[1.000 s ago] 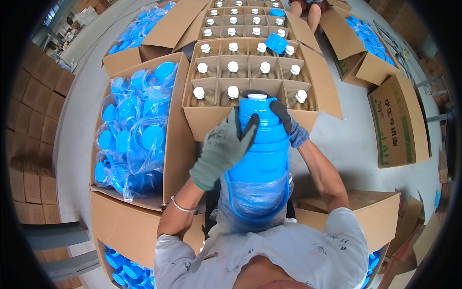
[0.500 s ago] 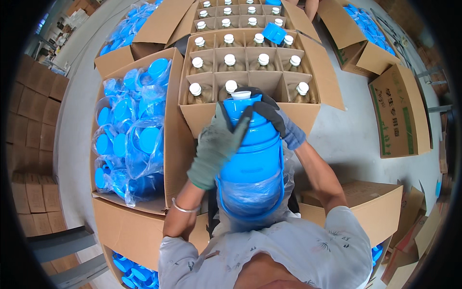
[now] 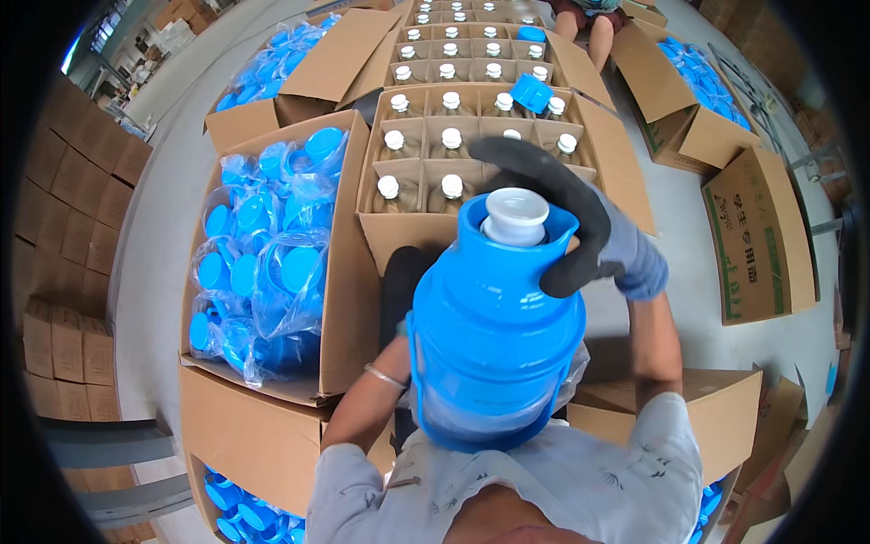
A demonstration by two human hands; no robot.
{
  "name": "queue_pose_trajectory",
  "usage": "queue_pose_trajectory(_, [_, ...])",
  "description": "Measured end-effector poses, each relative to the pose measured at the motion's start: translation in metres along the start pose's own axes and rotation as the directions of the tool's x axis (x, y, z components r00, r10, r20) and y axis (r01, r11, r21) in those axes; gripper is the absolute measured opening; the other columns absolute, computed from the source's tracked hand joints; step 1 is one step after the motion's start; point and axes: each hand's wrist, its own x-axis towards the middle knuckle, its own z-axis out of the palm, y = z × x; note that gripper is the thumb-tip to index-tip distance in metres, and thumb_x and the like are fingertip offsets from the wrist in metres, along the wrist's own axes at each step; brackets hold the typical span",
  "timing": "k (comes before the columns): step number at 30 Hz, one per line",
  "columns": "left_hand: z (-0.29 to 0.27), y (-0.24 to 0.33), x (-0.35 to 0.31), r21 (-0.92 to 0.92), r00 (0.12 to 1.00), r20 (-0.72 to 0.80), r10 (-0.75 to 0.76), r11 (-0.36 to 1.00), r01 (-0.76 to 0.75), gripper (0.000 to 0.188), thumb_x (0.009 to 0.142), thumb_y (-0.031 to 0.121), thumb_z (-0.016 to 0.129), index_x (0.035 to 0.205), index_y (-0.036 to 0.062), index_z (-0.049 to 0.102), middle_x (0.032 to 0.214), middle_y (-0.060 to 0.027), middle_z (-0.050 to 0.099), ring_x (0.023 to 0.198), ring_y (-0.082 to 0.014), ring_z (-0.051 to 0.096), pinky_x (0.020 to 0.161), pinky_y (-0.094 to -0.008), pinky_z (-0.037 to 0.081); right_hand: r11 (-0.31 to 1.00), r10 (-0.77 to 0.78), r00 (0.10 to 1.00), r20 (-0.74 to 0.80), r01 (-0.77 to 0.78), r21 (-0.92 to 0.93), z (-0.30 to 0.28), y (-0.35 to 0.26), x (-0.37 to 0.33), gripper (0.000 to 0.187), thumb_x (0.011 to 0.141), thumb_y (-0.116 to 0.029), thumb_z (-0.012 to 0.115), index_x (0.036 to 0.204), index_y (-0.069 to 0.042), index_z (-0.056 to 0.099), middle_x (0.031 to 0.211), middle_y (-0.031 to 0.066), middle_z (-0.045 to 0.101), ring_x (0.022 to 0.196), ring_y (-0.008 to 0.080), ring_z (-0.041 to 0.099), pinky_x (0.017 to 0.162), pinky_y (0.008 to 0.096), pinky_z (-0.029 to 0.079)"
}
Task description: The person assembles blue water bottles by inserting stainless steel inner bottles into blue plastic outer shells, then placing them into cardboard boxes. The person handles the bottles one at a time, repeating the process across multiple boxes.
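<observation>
A blue plastic thermos flask [image 3: 498, 317] with a pouring lip and a hanging handle stands tilted in front of my chest. Its white stopper [image 3: 516, 218] sits in the mouth, and clear plastic film wraps around its lower part. My right hand [image 3: 589, 222], in a dark grey and black glove, curves around the far right of the mouth with fingers and thumb apart, near the spout. Only a sliver of my left hand's green glove [image 3: 402, 328] shows at the flask's left side; the flask hides its fingers.
Ahead stands a divided carton [image 3: 408, 227] of glass liners with white tops; a blue cup [image 3: 531, 92] lies on them. At left, an open carton [image 3: 344, 299] holds bagged blue parts [image 3: 249, 218]. A printed carton [image 3: 757, 236] stands right. Another person's legs [image 3: 600, 41] show far ahead.
The flask has come up closer, its mouth and stopper now facing me. My left hand has left the neck and gone down behind the flask; my right hand has opened beside the mouth.
</observation>
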Motion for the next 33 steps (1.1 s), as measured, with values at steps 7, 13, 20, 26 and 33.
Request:
queue_pose_trajectory(7, [-0.046, -0.029, -0.041, -0.066, 0.931, -0.259, -0.258, 0.966, 0.250, 0.042, 0.100, 0.027, 0.041, 0.127, -0.0046, 0.049, 0.120, -0.0166, 0.057, 0.110, -0.0200, 0.055, 0.098, -0.0324, 0.043, 0.983, -0.054, 0.998, -0.012, 0.051, -0.176, 0.001, 0.027, 0.004, 0.037, 0.083, -0.014, 0.067, 0.119, -0.009, 0.060, 0.117, 0.0108, 0.061, 0.107, 0.0215, 0.058, 0.091, 0.0361, 0.047])
queue_pose_trajectory(13, [0.039, 0.071, -0.096, 0.367, 0.967, 0.157, 0.201, 0.897, -0.246, 0.032, 0.093, 0.007, 0.053, 0.123, -0.0013, 0.054, 0.120, -0.0164, 0.055, 0.114, -0.0225, 0.052, 0.098, -0.0342, 0.044, 0.591, 0.114, 0.957, -0.267, -0.282, -0.756, -0.036, 0.120, 0.009, 0.042, 0.087, -0.041, 0.058, 0.112, -0.007, 0.062, 0.105, 0.0193, 0.063, 0.098, 0.0342, 0.061, 0.086, 0.0407, 0.048])
queue_pose_trajectory(20, [0.008, 0.122, -0.065, 0.030, 0.881, 0.414, -0.230, 0.971, 0.239, 0.033, 0.097, 0.025, 0.048, 0.102, -0.0040, 0.063, 0.098, -0.0135, 0.066, 0.094, -0.0190, 0.060, 0.090, -0.0299, 0.043, 0.922, -0.019, 0.999, -0.029, 0.006, -0.387, -0.029, 0.002, -0.005, 0.042, 0.086, -0.028, 0.065, 0.118, -0.001, 0.059, 0.110, 0.0124, 0.063, 0.106, 0.0188, 0.056, 0.092, 0.0323, 0.044])
queue_pose_trajectory(26, [0.090, 0.077, -0.088, 0.417, 0.898, 0.419, 0.133, 0.850, -0.320, 0.066, 0.089, 0.014, 0.062, 0.142, -0.0001, 0.025, 0.129, -0.0152, 0.051, 0.105, -0.0227, 0.058, 0.099, -0.0359, 0.040, 0.450, -0.043, 0.954, 0.297, 0.284, -0.847, -0.066, 0.092, 0.004, 0.032, 0.088, -0.025, 0.062, 0.111, -0.003, 0.061, 0.104, 0.0113, 0.065, 0.090, 0.0184, 0.062, 0.081, 0.0325, 0.049])
queue_pose_trajectory(33, [0.013, 0.084, -0.080, -0.108, 0.932, 0.311, -0.184, 0.968, 0.227, 0.035, 0.091, 0.016, 0.058, 0.119, -0.0042, 0.054, 0.121, -0.0155, 0.056, 0.101, -0.0211, 0.059, 0.088, -0.0322, 0.048, 0.904, -0.001, 0.998, 0.070, 0.031, -0.426, -0.043, 0.045, 0.010, 0.031, 0.086, -0.026, 0.062, 0.109, -0.005, 0.062, 0.108, 0.0142, 0.064, 0.091, 0.0261, 0.062, 0.079, 0.0373, 0.049])
